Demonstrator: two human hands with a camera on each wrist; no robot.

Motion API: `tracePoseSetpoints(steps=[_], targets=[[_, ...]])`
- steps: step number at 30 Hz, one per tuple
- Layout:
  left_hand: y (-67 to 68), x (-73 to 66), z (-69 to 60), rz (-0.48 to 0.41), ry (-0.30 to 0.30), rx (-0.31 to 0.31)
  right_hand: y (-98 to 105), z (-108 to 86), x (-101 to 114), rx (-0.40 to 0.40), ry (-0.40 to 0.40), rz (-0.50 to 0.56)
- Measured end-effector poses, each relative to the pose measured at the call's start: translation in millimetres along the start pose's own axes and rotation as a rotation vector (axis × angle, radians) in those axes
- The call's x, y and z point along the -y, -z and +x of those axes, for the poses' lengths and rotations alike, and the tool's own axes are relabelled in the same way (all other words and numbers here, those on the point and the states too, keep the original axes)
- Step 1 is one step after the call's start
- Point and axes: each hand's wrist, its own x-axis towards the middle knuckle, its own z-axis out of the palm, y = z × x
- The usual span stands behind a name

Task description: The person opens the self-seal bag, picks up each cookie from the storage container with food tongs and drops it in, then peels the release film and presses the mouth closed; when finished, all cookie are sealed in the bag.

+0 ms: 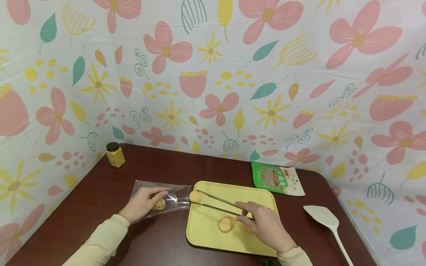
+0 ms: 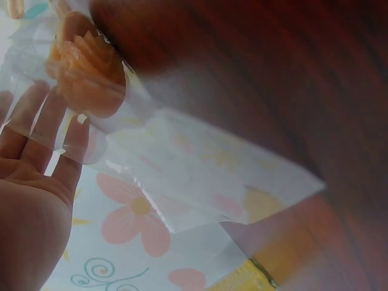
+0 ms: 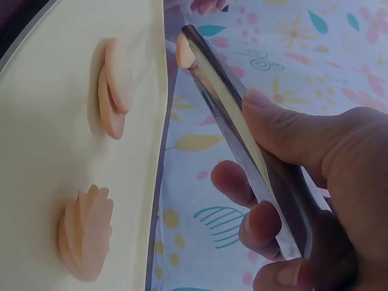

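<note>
My left hand holds a clear plastic bag on the left of the table, its mouth toward the tray. Inside the bag are round pale-orange slices, seen through the film beside my fingertips. My right hand grips metal tongs over a yellow tray. Between the tong tips is one round slice, at the tray's left edge by the bag's mouth. Two overlapping slices and a ridged, fanned stack lie on the tray; in the head view my right hand partly covers them.
A yellow jar with a black lid stands at the back left. Behind the tray lies a green and white packet. To the right rests a white spatula. A flower-patterned sheet hangs along the table's back and sides.
</note>
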Motion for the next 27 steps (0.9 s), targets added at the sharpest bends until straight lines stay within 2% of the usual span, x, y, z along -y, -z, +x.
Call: tracePoseSetpoints(steps=[13, 20, 27], targets=[[0.0, -0.6, -0.3, 0.009, -0.006, -0.005, -6, 8.9, 7, 0.009, 0.038, -0.009], [1.1, -1.6, -0.8, -0.013, 0.018, 0.002, -9, 16.6, 14, 0.027, 0.051, -0.007], [1.1, 0.0, -0.1, -0.014, -0.005, -0.001, -12, 23.3, 19, 0.034, 0.075, -0.024]])
